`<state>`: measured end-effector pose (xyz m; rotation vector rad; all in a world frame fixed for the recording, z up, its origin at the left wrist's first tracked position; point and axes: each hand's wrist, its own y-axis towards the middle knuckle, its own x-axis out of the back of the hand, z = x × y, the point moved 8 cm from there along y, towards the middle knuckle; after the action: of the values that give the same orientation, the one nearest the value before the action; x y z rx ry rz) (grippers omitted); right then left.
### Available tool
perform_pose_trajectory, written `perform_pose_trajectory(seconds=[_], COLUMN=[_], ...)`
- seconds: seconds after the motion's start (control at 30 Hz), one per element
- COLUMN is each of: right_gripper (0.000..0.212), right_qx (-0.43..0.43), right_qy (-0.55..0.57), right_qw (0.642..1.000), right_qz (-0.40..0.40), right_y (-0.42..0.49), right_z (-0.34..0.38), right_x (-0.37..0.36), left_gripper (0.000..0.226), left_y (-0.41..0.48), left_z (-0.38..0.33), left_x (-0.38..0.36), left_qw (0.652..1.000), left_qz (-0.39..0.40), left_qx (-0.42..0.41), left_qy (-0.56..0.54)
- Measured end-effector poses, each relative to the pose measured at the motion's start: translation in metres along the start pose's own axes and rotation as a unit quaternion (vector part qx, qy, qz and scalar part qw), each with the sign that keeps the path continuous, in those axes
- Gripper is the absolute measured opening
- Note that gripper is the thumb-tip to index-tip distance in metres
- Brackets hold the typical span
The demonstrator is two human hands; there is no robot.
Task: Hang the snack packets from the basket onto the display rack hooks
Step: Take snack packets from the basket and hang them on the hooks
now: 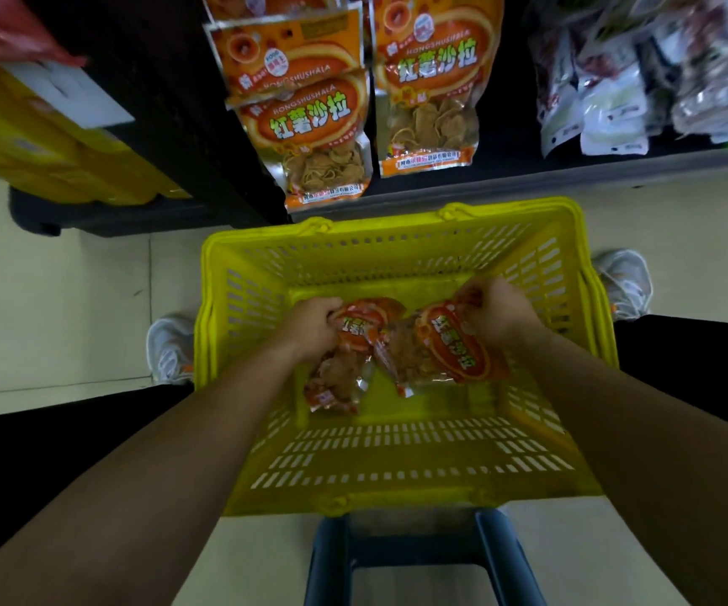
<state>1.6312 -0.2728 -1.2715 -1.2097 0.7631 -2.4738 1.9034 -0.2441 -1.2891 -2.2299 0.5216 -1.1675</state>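
Snack packets lie lengthwise in the basket, left hand gripping one, right hand the other.

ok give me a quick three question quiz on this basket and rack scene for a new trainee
1. True or false: the left hand and right hand are both outside the yellow basket.
2. What does each hand grip? A) a basket handle B) an orange snack packet C) a rack hook
3. Fill in: packets of the same kind already hang on the ____ beyond the basket.

Key
1. False: both hands reach inside it.
2. B: the left hand grips the left packet, the right hand grips the right packet.
3. rack, where the hanging packets show.
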Motion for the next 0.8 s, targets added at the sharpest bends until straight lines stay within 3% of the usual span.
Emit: perform_pose_trajectory(seconds=[0.1, 0.33, 0.57, 0.8], right_gripper=[0.007, 0.013, 0.028, 0.048], right_qx=[0.052, 0.196, 0.286, 0.306], right_qy=[-0.024, -0.146, -0.185, -0.131], right_qw=[0.998, 0.969, 0.933, 0.912], right_qz=[0.021, 0.022, -0.117, -0.238], right_y=[-0.012, -0.083, -0.172, -0.205], right_z=[0.029, 0.131, 0.225, 0.247], right_x=[0.022, 0.104, 0.196, 0.219], left_gripper=[0.038, 0.037, 0.024, 0.024], left_y=[-0.02, -0.085, -0.173, -0.211], left_z=[-0.019, -0.087, -0.167, -0.2], left_x=[0.025, 0.103, 0.182, 0.203], left_qw=[1.0, 0.993, 0.962, 0.929], left_qz=[-0.018, -0.075, -0.112, -0.118], left_qx=[-0.008, -0.06, -0.178, -0.245], left_qy=[-0.014, -0.07, -0.171, -0.252])
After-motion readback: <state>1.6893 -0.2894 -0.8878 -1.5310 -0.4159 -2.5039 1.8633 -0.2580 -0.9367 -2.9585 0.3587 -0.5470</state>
